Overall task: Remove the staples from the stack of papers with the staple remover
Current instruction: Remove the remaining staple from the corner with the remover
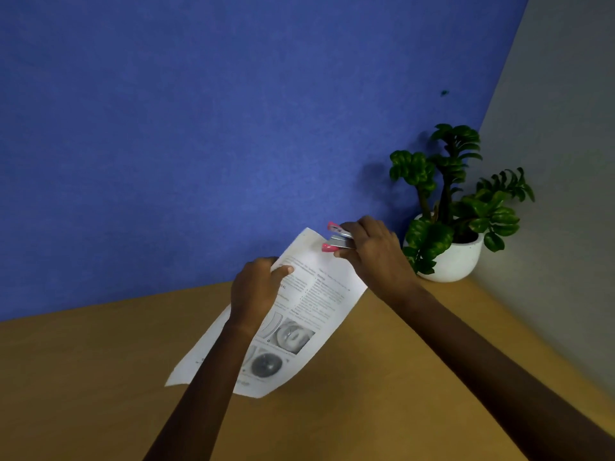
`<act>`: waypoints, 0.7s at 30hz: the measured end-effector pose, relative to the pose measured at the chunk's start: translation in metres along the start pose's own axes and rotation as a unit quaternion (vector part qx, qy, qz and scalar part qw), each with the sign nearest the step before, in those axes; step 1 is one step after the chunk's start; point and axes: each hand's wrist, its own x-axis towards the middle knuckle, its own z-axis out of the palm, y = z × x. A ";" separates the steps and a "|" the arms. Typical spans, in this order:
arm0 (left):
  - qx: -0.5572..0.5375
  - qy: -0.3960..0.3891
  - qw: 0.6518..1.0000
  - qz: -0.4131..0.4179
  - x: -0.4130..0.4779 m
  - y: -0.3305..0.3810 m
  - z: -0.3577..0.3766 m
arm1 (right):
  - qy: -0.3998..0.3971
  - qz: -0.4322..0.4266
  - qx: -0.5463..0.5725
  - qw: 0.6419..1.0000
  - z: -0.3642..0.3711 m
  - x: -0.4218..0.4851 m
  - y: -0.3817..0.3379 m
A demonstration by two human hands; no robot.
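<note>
A stack of printed papers with text and grey pictures is held tilted above the wooden table. My left hand grips its left edge, thumb on the top sheet. My right hand holds a pink and metal staple remover at the upper corner of the papers, with its pink ends pointing left over the page. The remover's jaws are hidden by my fingers, and no staple is visible.
A wooden table fills the lower part of the view. A green plant in a white pot stands in the back right corner, close to my right hand. A blue wall rises behind, a grey wall on the right.
</note>
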 end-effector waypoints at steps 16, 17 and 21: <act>-0.317 0.046 0.934 -0.156 -0.002 -0.017 -0.010 | -0.180 0.336 0.088 0.920 0.149 -0.135 0.061; -0.329 0.045 0.930 -0.159 -0.003 -0.016 -0.011 | -0.185 0.352 0.089 0.913 0.153 -0.141 0.062; -0.366 0.042 0.913 -0.174 -0.005 -0.013 -0.010 | -0.229 0.335 0.036 0.913 0.165 -0.155 0.066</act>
